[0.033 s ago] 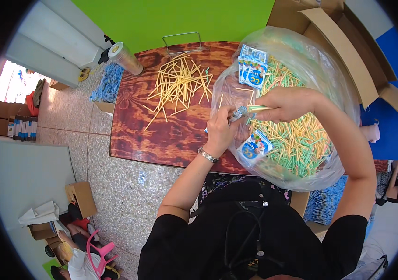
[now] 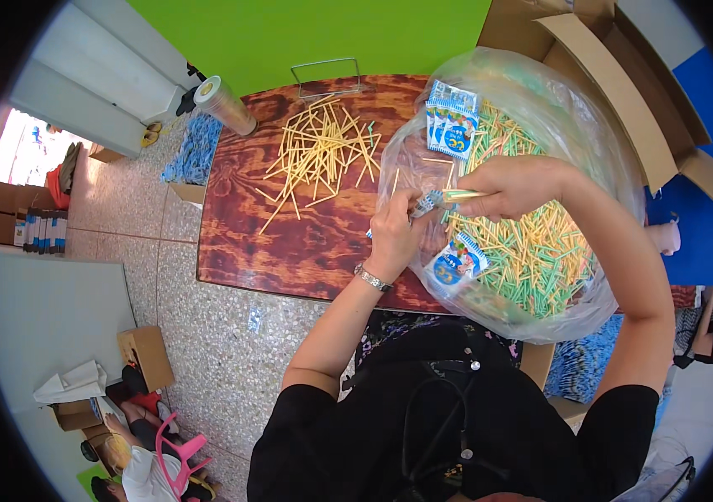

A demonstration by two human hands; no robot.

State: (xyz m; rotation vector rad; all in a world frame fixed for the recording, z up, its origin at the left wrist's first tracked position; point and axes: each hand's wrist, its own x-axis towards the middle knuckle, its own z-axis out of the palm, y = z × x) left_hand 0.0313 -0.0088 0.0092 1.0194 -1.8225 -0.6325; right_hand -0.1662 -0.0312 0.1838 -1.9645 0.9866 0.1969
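My left hand has its fingers closed on a small blue-and-white packet, partly hidden by the fingers. Right beside it, my right hand pinches a little bundle of thin pale yellow and green sticks, their ends at the packet. Both hands are over a large clear plastic bag, spread open and heaped with yellow, green and pinkish sticks. Several blue-and-white packets lie at the bag's far side, and another packet rests near its front.
Loose yellow sticks are scattered on the red-brown table. A metal wire stand and a clear cylinder stand along the back. An open cardboard box is at the far right, near a pink cup. Other people sit beyond.
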